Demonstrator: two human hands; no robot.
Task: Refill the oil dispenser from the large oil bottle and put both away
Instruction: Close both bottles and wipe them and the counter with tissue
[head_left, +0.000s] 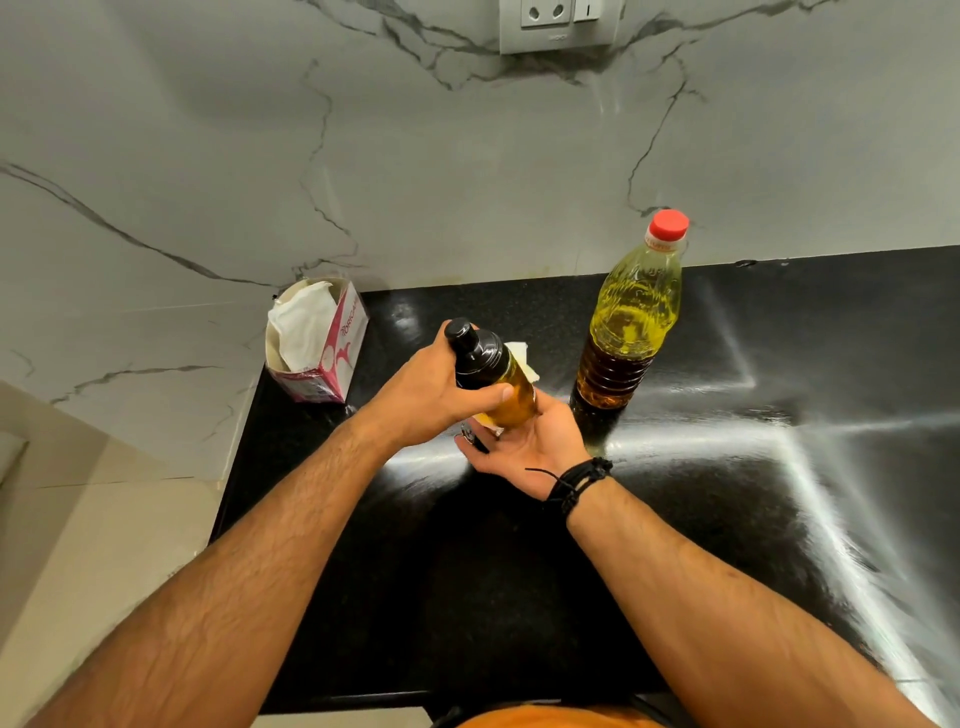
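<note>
The oil dispenser (493, 374), a small glass bottle of amber oil with a black pump top, is tilted above the black counter (519, 571). My left hand (431, 395) is wrapped around its black top and neck. My right hand (524, 447) cups its lower body from beneath, palm up. A white tissue (522, 358) shows behind the dispenser. The large oil bottle (631, 322), clear plastic with yellow oil and a red cap screwed on, stands upright to the right, untouched by either hand.
An open pink and white tissue box (317, 343) stands at the counter's back left corner. The marble wall (415, 156) rises behind, with a socket plate (558, 23) at the top. The counter's left edge drops to a tiled floor (104, 545).
</note>
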